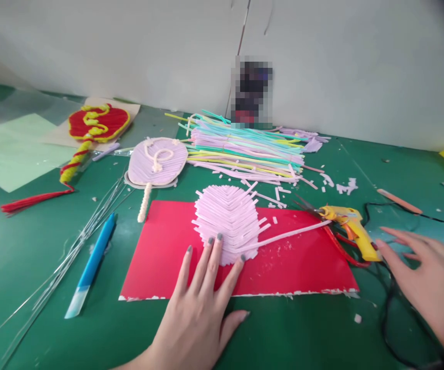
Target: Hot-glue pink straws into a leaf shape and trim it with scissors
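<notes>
My left hand point(202, 293) lies with fingers spread, its fingertips on the lower part of a pale lilac round panel point(227, 218) made of slanted chenille stems. The panel rests on a red card point(160, 257). One long lilac chenille stem point(291, 235) sticks out from the panel toward the right. Beyond it lies a yellow glue gun point(347, 226), partly over red-handled scissors point(339, 239). My right hand point(426, 272) is by the glue gun's grip, fingers extended and apart, with nothing visible in it; whether a fingertip touches the grip I cannot tell.
A bundle of pastel chenille stems point(245, 144) lies behind, with cut bits around it. At left are a lilac fan point(158, 162), a red and yellow fan point(98, 123), thin wires point(87, 231) and a blue cutter point(94, 262). A black cord point(386, 308) loops at right.
</notes>
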### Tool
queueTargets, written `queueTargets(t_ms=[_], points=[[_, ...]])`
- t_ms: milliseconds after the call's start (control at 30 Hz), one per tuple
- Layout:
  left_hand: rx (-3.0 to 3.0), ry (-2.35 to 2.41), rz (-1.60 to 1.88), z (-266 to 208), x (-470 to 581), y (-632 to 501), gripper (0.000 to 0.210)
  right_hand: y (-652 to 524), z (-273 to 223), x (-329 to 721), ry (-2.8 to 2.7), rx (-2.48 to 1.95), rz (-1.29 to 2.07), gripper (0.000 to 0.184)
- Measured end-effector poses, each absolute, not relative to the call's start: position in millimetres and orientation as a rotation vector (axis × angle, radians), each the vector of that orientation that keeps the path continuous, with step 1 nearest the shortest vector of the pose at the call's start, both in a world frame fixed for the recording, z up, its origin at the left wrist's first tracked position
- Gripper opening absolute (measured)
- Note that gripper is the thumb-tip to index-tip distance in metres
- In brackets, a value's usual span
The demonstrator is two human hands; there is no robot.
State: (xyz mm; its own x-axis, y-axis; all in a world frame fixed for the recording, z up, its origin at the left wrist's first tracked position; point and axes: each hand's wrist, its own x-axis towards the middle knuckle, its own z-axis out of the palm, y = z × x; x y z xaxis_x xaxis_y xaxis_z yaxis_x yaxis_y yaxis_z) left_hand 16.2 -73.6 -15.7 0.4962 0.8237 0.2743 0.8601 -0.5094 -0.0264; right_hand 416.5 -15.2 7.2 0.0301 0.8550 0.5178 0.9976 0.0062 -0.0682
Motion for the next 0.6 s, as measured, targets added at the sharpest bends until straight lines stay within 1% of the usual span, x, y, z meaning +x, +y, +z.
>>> queueTargets(t_ms=[33,100,167,233,300,433,600], points=[[-2.574,-1.465,-0.351,-16,16,-74,0.064,-15,4,424,-1.824,-2.083,-0.324,0.032],[-2.566,-1.476,-0.377,-16,17,-73,0.061,-13,-1,427,-1.662,-2.293,-0.093,0.039],[-2.558,-1.494,-0.399,-16,18,-73,0.058,-10,-2,419,-1.538,-2.398,0.129,0.045],[-2.550,-1.502,-0.413,-16,18,-73,0.057,-6,-1,408,-1.478,-2.435,0.266,0.052],[-2.550,-1.494,-0.408,-16,18,-73,0.057,-1,4,397,-1.478,-2.449,0.315,0.055],[-2.548,-1.470,-0.380,-17,16,-74,0.059,10,14,380,-1.579,-2.462,0.353,0.053],[-2.535,-1.430,-0.381,-19,16,-73,0.063,18,12,374,-1.706,-2.426,0.187,0.044]])
